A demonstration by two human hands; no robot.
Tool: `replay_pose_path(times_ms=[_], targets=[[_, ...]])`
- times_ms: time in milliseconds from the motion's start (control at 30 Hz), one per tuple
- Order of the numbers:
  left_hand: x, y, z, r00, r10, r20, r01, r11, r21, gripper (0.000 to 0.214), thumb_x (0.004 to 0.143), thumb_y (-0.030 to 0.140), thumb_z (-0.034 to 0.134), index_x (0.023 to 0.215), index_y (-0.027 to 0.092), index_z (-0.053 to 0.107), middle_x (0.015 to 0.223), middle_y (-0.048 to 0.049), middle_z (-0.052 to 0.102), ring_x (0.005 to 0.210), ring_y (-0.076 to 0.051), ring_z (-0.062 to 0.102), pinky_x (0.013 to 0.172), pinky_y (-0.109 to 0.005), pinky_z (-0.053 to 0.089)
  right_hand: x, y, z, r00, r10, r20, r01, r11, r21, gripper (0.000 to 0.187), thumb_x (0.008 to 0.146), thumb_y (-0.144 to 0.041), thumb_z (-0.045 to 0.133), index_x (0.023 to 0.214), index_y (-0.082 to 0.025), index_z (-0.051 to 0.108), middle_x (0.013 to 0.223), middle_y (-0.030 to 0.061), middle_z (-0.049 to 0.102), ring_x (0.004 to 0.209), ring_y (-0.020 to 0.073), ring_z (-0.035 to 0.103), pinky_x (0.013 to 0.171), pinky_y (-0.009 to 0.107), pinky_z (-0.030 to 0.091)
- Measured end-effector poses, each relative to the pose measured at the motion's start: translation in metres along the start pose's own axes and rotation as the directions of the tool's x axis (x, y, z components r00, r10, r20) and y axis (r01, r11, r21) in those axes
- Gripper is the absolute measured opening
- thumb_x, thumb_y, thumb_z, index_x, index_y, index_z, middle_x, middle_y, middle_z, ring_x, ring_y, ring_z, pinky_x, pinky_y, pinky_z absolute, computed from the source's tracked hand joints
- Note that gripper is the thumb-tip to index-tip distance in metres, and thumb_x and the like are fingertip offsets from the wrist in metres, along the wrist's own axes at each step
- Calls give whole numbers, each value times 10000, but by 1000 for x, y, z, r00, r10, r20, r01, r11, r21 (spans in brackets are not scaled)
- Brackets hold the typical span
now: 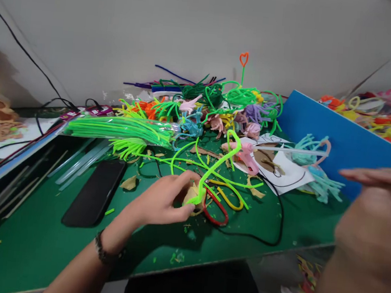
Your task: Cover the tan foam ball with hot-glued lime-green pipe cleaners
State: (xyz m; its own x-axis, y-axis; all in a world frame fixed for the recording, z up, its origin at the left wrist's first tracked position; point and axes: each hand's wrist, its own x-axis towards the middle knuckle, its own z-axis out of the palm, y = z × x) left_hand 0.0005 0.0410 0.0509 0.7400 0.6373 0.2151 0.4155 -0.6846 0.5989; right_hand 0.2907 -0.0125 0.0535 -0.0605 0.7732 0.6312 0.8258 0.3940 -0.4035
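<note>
Green pipe-cleaner [220, 162], blurry right grip [371, 223]

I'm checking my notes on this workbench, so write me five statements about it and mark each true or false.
1. The left hand holds a bent green pipe cleaner. True.
2. The right hand grips the scissors. False: it is away from them, at the right of the view.
3. The glue gun is pink. True.
4. The smartphone lies right of the scissors. False: it lies to their left.
5. The orange heart tops a green stem. True.
</note>
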Motion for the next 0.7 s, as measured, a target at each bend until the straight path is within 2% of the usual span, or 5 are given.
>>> replay_pose_path(times_ms=[167, 267, 367, 533, 700], targets=[[-10, 17, -11, 997, 54, -52, -27, 910, 414, 217, 735, 258, 421, 930, 170, 454, 532, 44, 517, 468, -161, 498, 461, -242, 336, 26, -73, 38, 942, -325, 88, 326, 945, 1, 240, 846, -297, 446, 1021, -226, 594, 936, 41, 636, 882, 174, 584, 979, 488, 337], [-21, 24, -17, 985, 79, -155, 20, 833, 553, 150, 753, 242, 407, 883, 177, 448, 516, 42, 517, 437, -166, 496, 456, -255, 347, 43, -101, 54, 811, -575, 105, 579, 815, -5, 238, 867, -226, 420, 1034, -204, 588, 956, 37, 649, 914, 158, 581, 1006, 458, 316], [-32, 27, -22, 970, 80, -230, 80, 788, 611, 151, 763, 245, 410, 891, 172, 442, 522, 41, 528, 433, -168, 505, 480, -275, 384, 51, -112, 59, 717, -691, 88, 695, 718, -25, 209, 866, -200, 441, 999, -159, 597, 891, 38, 666, 850, 153, 590, 961, 423, 361], [-45, 34, -22, 939, 32, -342, 168, 827, 537, 186, 767, 240, 419, 939, 172, 421, 525, 56, 530, 445, -150, 518, 520, -286, 410, 49, -113, 62, 696, -718, 2, 717, 696, 27, 148, 857, -231, 495, 864, -151, 620, 708, 36, 626, 648, 141, 541, 611, 278, 445], [-48, 41, -11, 885, -50, -462, 203, 936, 288, 190, 748, 203, 417, 937, 196, 399, 531, 76, 485, 456, -121, 507, 519, -259, 407, 40, -113, 61, 766, -637, -79, 641, 752, 152, 119, 846, -229, 543, 826, -139, 618, 646, 23, 586, 603, 105, 505, 569, 223, 434]])
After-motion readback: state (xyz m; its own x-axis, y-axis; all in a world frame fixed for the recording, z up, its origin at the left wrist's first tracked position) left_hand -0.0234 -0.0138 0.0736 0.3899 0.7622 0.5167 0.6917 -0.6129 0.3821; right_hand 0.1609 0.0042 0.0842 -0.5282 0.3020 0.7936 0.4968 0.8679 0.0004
